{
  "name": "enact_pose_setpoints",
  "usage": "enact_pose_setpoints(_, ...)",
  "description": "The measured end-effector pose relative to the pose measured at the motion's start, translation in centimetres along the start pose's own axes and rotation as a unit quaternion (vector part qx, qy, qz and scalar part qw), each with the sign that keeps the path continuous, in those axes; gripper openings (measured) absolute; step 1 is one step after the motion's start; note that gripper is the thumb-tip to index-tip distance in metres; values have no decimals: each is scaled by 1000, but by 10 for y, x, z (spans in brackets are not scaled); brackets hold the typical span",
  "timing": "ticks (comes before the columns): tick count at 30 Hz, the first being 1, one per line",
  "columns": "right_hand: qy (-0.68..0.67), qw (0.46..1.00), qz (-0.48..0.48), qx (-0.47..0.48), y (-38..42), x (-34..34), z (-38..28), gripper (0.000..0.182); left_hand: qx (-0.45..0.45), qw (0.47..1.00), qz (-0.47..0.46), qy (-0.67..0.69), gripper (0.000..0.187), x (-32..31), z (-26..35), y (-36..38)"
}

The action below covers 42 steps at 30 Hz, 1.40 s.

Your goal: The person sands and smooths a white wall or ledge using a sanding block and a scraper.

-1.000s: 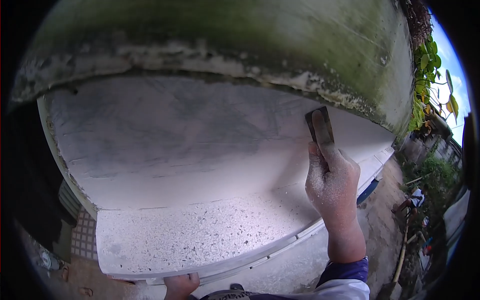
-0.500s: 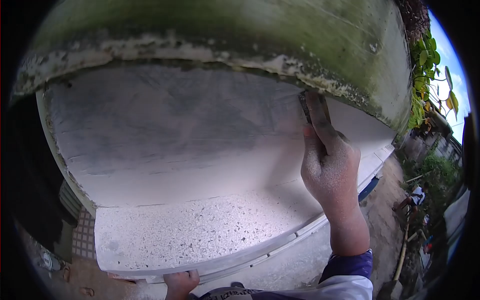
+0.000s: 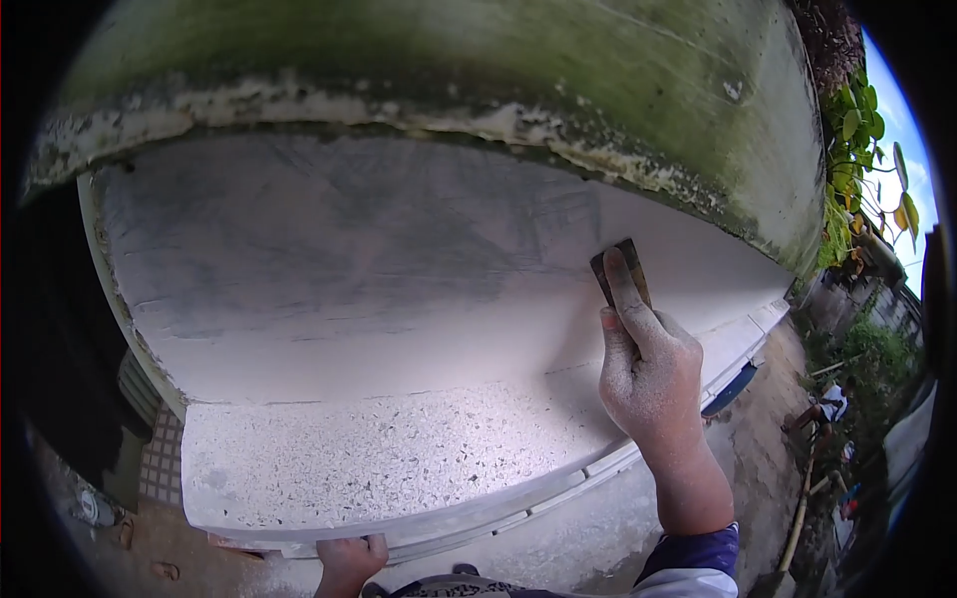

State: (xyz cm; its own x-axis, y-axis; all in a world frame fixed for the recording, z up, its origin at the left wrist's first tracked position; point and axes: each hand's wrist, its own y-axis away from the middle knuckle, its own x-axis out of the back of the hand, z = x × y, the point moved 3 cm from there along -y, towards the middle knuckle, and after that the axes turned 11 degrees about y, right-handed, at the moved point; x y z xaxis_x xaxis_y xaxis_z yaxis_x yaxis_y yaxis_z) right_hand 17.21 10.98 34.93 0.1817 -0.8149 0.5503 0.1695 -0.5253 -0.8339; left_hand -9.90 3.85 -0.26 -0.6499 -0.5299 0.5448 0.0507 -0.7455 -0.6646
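Note:
My right hand [image 3: 653,374], coated in pale dust, grips a small dark rectangular piece of what looks like folded sandpaper [image 3: 628,271]. One finger lies along its face, pressing it to the smooth wall panel [image 3: 399,259], which is white with grey smears. Below the panel, a speckled stone ledge [image 3: 399,463] juts out. At the ledge's front edge my left hand [image 3: 349,560] is closed over the rim, its fingertips partly hidden.
A mossy concrete overhang [image 3: 449,60] stands out above the panel. To the left is a dark opening [image 3: 60,329]. Dusty ground [image 3: 763,429] lies at the right, with leafy plants [image 3: 852,130] higher up. A person [image 3: 829,404] bends over farther off.
My right hand has come down the panel with the sandpaper, away from the overhang's lower edge. My left hand keeps its hold on the ledge.

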Motion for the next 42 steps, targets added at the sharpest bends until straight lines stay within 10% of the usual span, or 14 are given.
enact_pose_setpoints(23, 18, 998, 8, 56, -9, 2, -1, 57, -39, 997, 14, -63, 42, -1, 7, -1)
enact_pose_setpoints(42, 36, 993, 30, 105, -31, 4, -8, 55, -2, 1000, -4, -23, 17, -5, -1, 7)
